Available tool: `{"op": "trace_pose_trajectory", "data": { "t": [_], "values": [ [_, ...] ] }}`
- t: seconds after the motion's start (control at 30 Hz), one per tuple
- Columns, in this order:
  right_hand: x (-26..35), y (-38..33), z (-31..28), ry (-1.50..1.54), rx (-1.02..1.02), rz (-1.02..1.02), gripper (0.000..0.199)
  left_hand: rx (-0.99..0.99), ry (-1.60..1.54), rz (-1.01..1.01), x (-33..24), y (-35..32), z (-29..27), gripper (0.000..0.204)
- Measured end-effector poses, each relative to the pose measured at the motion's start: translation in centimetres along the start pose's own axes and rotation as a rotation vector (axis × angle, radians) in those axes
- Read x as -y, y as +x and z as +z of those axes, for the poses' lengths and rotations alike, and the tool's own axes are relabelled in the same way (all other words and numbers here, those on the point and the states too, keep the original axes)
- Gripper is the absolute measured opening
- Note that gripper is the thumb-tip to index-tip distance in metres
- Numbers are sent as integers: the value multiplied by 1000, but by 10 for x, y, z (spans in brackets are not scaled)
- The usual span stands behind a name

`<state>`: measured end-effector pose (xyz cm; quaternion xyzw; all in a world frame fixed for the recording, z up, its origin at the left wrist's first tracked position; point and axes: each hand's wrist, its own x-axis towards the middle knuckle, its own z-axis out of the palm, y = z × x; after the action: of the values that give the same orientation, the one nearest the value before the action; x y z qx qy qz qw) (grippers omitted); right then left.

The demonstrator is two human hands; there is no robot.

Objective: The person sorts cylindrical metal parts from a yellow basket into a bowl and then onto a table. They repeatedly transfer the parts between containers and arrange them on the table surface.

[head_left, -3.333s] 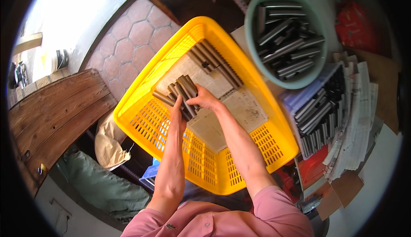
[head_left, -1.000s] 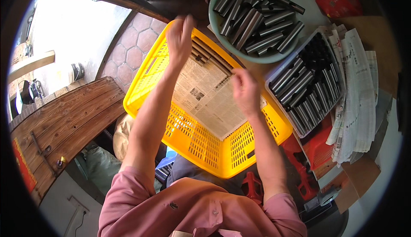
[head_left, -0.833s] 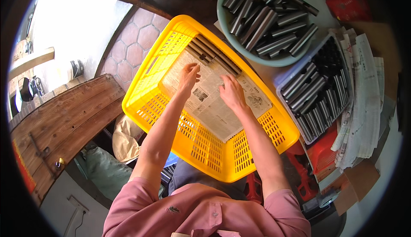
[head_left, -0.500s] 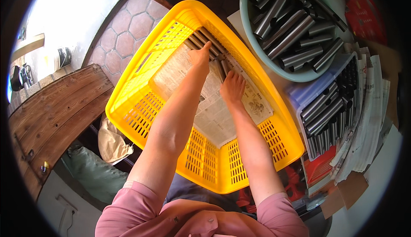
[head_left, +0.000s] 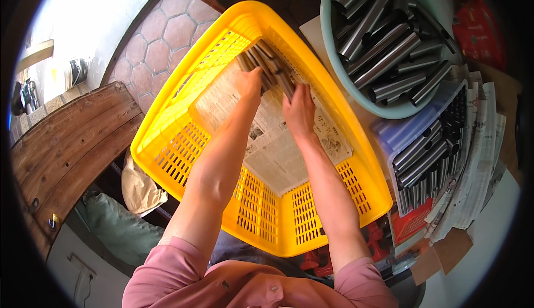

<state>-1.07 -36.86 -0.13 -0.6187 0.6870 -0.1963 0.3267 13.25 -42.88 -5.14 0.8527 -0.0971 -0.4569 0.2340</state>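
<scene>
A yellow plastic crate [head_left: 183, 141] lined with newspaper [head_left: 278, 152] sits in front of me. A row of dark metal tubes [head_left: 267, 63] lies on the paper at the crate's far end. My left hand [head_left: 248, 82] rests flat on the near side of the tubes, fingers together. My right hand [head_left: 298, 109] lies on the tubes and the paper just to the right, fingers spread. Neither hand is closed around a tube.
A pale green basin [head_left: 339, 57] full of metal tubes stands at the upper right. Below it a blue bin [head_left: 400, 135] holds more tubes, beside stacked newspapers [head_left: 478, 158]. A wooden board [head_left: 67, 146] lies at the left over a hexagon-tiled floor [head_left: 167, 35].
Both hands came down from above the crate and reached forward to the far end, settling on the row of tubes. The view shifted closer over the crate.
</scene>
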Motion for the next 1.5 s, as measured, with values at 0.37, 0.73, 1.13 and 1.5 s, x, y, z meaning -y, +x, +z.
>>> {"op": "trace_pose_trajectory", "data": {
  "t": [0.37, 0.73, 1.13, 1.5],
  "values": [
    [-3, 45, 76, -168, -78, -65, 54, 601, -738, -60, 30, 8, -30, 36],
    [16, -14, 35, 410, 269, 400, 45, 604, -387, -18, 33, -46, -52, 40],
    [101, -110, -163, 517, 186, 195, 45, 629, -449, 188, -19, -236, -116, 43],
    [34, -113, -419, 251, -49, 262, 50, 946, -518, 257, -82, -377, -76, 34]
  ]
}}
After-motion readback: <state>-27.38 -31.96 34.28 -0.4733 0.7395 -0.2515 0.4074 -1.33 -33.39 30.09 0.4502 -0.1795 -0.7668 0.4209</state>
